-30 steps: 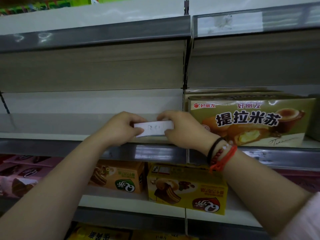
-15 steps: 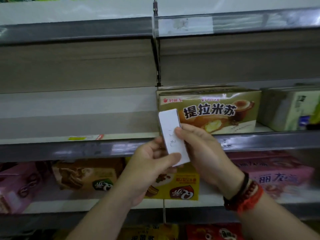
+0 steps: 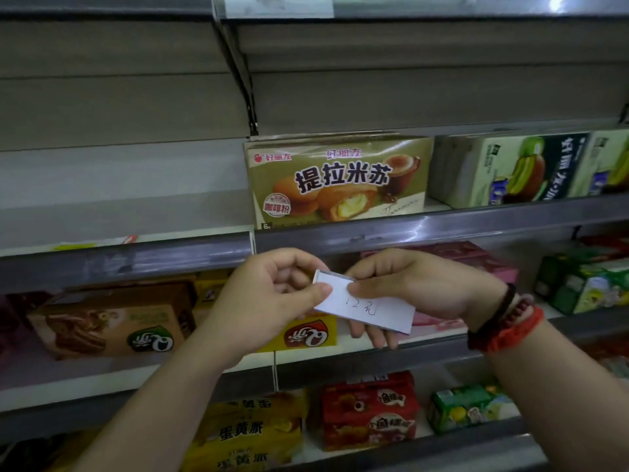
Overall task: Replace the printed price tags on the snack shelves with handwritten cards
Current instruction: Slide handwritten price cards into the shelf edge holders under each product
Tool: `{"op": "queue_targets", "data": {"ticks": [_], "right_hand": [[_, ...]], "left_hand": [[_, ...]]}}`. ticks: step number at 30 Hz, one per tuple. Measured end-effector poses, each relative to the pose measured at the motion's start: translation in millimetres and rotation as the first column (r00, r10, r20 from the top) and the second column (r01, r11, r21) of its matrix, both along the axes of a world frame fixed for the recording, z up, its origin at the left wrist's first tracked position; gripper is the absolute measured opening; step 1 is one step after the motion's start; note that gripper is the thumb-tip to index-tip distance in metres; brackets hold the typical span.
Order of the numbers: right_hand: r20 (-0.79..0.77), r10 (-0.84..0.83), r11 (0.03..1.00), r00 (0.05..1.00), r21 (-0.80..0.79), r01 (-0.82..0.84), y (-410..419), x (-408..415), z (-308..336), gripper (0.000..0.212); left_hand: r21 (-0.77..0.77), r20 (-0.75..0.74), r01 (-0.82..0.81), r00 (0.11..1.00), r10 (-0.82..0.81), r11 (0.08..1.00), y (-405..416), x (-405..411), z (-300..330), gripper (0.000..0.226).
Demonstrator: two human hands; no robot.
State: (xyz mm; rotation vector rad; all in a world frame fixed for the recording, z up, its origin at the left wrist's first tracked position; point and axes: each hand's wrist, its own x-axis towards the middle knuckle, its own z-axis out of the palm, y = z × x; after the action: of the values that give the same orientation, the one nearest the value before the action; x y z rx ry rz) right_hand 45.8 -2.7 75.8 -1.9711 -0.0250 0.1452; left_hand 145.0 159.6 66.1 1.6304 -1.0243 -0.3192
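A small stack of white handwritten cards [image 3: 369, 310] is held between both hands in front of the shelves; the top card reads "12元". My left hand [image 3: 269, 298] pinches the stack's left end with thumb and fingers. My right hand [image 3: 418, 287] grips its middle, thumb on top and fingers underneath. The cards lie just below the grey price rail [image 3: 391, 229] under the tan tiramisu cake box [image 3: 340, 180]. That rail shows no card.
The shelf left of the tiramisu box holds a flat strip of paper [image 3: 95, 242]. Green kiwi boxes [image 3: 517, 168] stand to the right. Brown [image 3: 112, 321], yellow and pink snack boxes fill the shelf below, red [image 3: 369, 410] and yellow packs the lowest. A printed tag [image 3: 277, 5] sits in the top rail.
The cards came off the left shelf rail, swung upright, and now lie nearly flat, lower down, in front of the tiramisu shelf's rail. My view has shifted right and down.
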Motion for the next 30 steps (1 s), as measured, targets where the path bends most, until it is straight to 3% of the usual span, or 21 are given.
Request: {"op": "queue_targets", "data": {"ticks": [5,9,12,19,26,30], "right_hand": [[-0.053,-0.006,0.975,0.999,0.22,0.018,-8,-20,-6,0.027],[0.106,-0.205,0.978,0.973,0.058,0.2,-8,-32,-8,0.015],[0.211,-0.341,0.94,0.916,0.072,0.334,-7,-38,-7,0.014],[0.203,-0.349,0.937,0.915,0.044,0.347,-5,-44,-12,0.01],[0.386,-0.513,0.838,0.767,0.029,0.546,-8,-41,-13,0.019],[0.396,-0.511,0.836,0.763,0.025,0.548,-6,-39,-14,0.018]], "left_hand": [[-0.019,0.019,0.016,1.0,-0.015,1.0,-2,-11,-7,0.016],[-0.004,-0.09,0.049,0.995,-0.049,0.999,-6,-16,-15,0.013],[-0.004,-0.144,0.093,0.985,-0.093,0.996,-11,-21,-18,0.012],[0.007,-0.16,0.208,0.966,-0.205,0.978,-20,-37,-18,0.025],[-0.022,-0.199,0.162,0.966,-0.163,0.987,-21,-38,-16,0.027],[-0.036,-0.236,0.176,0.955,-0.18,0.984,-21,-39,-16,0.029]]}}
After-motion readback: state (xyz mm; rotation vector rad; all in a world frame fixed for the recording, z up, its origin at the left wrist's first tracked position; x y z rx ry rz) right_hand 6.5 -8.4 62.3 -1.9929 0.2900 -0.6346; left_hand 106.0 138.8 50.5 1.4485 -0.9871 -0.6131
